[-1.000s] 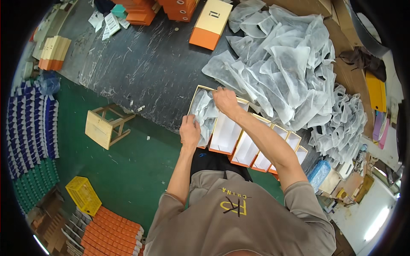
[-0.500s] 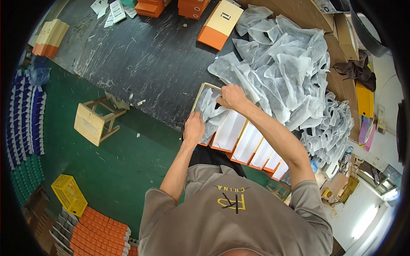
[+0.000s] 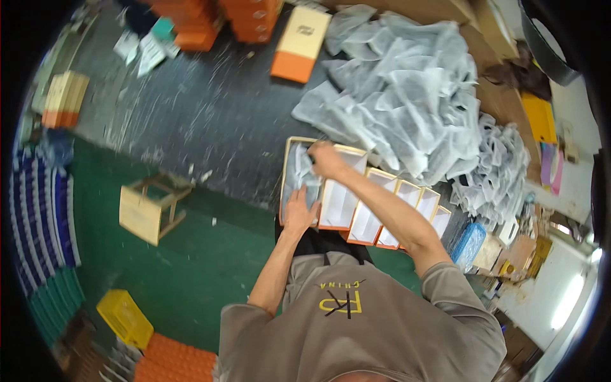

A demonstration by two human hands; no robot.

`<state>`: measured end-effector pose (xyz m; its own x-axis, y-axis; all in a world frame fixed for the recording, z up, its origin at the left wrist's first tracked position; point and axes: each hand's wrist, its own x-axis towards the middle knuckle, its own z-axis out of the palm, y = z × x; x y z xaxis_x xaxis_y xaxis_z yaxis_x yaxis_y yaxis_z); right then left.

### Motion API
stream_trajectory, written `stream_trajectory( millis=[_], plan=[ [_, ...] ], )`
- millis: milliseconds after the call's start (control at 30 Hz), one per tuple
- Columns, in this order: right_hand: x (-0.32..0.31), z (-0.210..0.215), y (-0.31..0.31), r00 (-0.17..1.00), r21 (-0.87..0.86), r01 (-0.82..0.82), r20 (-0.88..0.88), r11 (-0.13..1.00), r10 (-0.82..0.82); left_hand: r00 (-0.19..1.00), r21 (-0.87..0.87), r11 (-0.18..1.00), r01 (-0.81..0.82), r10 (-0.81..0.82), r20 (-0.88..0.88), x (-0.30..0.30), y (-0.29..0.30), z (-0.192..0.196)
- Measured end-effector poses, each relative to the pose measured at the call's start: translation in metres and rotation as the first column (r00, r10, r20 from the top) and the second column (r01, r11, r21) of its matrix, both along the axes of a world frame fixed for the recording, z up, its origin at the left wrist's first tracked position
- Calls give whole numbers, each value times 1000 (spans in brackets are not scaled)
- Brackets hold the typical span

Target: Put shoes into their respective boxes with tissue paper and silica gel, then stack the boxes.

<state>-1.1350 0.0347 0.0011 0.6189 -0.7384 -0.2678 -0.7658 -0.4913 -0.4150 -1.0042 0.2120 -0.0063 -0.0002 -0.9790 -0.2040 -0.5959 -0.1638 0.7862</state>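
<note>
An open shoe-box-like carton with a cream rim [image 3: 286, 167] stands at the table's front edge, a translucent grey-white fabric bag [image 3: 294, 173] lying inside it. My left hand [image 3: 298, 213] rests on the near part of the bag, its fingers stretched out and spread. Over the box's far right corner is my right hand [image 3: 326, 160], fingers curled down against the bag; what they pinch, if anything, is hidden. To the right, several more open boxes [image 3: 338, 202] with white insides stand in a row, partly behind my right forearm.
A large heap of translucent bags [image 3: 407, 95] covers the table's right side, with a smaller heap [image 3: 493, 172] beyond. A closed cream-and-orange box [image 3: 301, 44] lies at the back, near stacked orange boxes [image 3: 251, 19]. A wooden stool [image 3: 143, 213] and yellow crate [image 3: 126, 318] stand left.
My left hand has gone from the box's left edge onto the bag, fingers spread. The bag lies flatter and lower in the box. The whole view has shifted and turned slightly.
</note>
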Motion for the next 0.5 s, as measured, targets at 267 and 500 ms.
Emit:
stream_trajectory(
  millis=[267, 500],
  plan=[
    [-25, 66, 35, 922, 9, 151, 359, 989, -144, 916, 168, 982, 82, -140, 375, -16, 17, 0],
    [-257, 150, 90, 575, 3, 774, 417, 634, -704, 971, -548, 815, 188, -240, -24, -172, -224, 170]
  ],
)
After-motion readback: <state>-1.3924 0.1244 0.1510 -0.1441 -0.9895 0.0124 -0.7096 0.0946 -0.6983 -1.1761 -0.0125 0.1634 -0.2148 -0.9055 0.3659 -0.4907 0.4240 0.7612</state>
